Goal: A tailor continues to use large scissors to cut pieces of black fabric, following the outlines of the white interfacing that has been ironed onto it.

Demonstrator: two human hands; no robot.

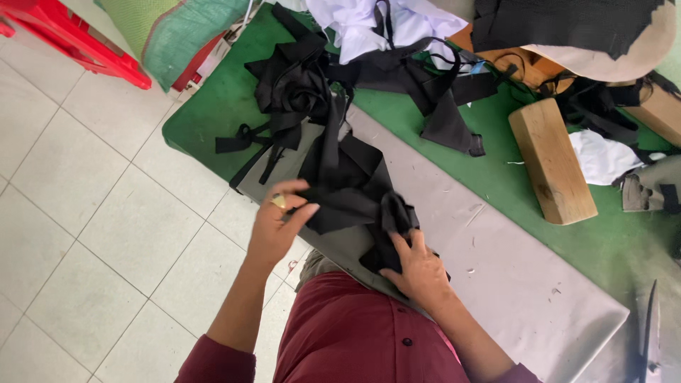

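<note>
A low bench (213, 106) covered in green felt carries a long grey sheet (511, 284) laid across its near side. On the green, a plain rectangular wooden block (552, 162) lies well apart from a heap of white cloth (383, 21) at the far edge. A folded white scrap (599, 157) sits just beside the block. On the pale tiled floor (85, 227) stands a red plastic stool (78, 39), near a green woven sack (177, 28).
</note>
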